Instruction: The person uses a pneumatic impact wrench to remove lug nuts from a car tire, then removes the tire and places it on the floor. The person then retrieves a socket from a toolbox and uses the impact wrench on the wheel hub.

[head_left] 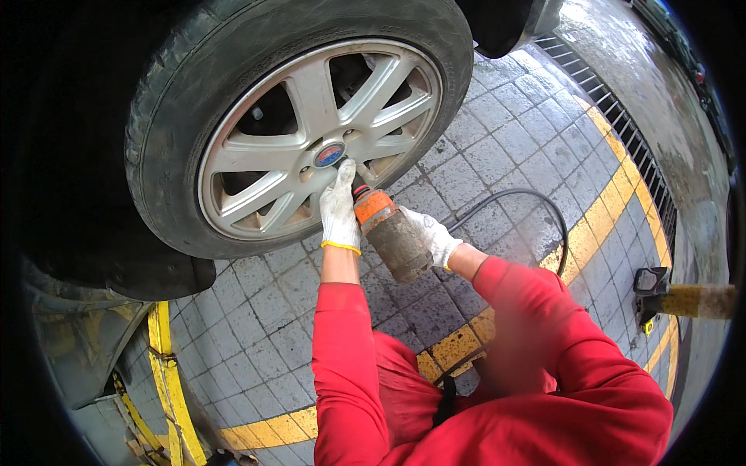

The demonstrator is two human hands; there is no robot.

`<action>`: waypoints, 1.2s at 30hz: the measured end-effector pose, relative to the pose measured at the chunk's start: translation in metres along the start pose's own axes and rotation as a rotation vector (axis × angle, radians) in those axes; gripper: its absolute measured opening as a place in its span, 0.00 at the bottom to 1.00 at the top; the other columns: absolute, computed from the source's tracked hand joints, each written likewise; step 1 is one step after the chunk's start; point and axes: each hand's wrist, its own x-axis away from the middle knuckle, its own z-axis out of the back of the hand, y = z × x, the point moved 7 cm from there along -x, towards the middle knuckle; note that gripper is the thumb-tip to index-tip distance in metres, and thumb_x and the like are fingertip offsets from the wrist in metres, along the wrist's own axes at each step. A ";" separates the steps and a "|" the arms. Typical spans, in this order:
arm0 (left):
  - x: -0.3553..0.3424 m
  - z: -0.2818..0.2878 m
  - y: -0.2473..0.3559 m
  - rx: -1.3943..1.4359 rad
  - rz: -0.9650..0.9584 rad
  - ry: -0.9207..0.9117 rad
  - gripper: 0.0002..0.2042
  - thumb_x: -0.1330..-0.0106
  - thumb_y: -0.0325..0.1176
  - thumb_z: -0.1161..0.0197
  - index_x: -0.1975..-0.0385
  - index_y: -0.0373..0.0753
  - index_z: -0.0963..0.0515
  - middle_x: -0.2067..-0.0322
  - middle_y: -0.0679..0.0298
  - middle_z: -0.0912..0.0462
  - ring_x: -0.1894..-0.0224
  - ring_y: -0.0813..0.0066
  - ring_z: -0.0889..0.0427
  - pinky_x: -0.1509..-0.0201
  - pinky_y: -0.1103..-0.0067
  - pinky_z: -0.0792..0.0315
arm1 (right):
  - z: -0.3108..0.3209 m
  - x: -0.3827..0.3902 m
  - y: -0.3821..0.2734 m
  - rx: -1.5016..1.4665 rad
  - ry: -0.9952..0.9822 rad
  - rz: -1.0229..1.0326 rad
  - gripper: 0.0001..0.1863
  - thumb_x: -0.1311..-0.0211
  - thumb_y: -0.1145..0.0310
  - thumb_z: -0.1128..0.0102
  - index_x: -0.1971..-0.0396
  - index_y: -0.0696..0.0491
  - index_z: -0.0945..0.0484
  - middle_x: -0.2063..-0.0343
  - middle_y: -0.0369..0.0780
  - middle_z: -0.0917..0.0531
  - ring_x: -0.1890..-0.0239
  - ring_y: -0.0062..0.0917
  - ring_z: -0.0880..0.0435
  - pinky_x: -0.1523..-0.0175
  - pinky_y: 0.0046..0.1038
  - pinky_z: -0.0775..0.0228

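From my far-off seat I see a gray tile floor (252,314), then a big black tire (175,167) around a silver wheel (315,105). A black hose (562,221) bends over the floor. The orange and dark power tool (396,245) points at the wheel's middle. My right hand (432,237) grasps it from behind, fingers mostly hidden. My left hand (339,211) is at its front end; I can't tell if those fingers grip. A small round badge (329,154) sits just beside.
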 end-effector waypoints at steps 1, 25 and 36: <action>0.001 -0.002 -0.001 -0.015 -0.009 -0.009 0.17 0.26 0.45 0.23 0.57 0.35 0.13 0.64 0.62 0.09 0.67 0.73 0.13 0.61 0.74 0.17 | 0.007 0.006 -0.015 0.031 0.031 0.017 0.36 0.31 0.69 0.28 0.24 0.51 0.29 0.32 0.42 0.18 0.31 0.31 0.18 0.27 0.34 0.27; 0.003 0.001 -0.006 0.004 -0.019 -0.179 0.20 0.18 0.57 0.39 0.55 0.45 0.19 0.66 0.69 0.16 0.65 0.76 0.20 0.62 0.76 0.22 | 0.048 0.077 -0.090 0.250 0.067 0.161 0.36 0.36 0.62 0.30 0.28 0.49 0.27 0.41 0.52 0.14 0.38 0.51 0.15 0.35 0.45 0.21; 0.044 -0.053 0.015 -0.026 -0.098 -0.078 0.19 0.19 0.57 0.36 0.56 0.46 0.18 0.67 0.67 0.15 0.68 0.75 0.19 0.65 0.77 0.23 | 0.079 0.100 -0.103 0.334 0.097 0.217 0.37 0.36 0.63 0.30 0.26 0.48 0.29 0.46 0.49 0.13 0.42 0.49 0.13 0.39 0.47 0.19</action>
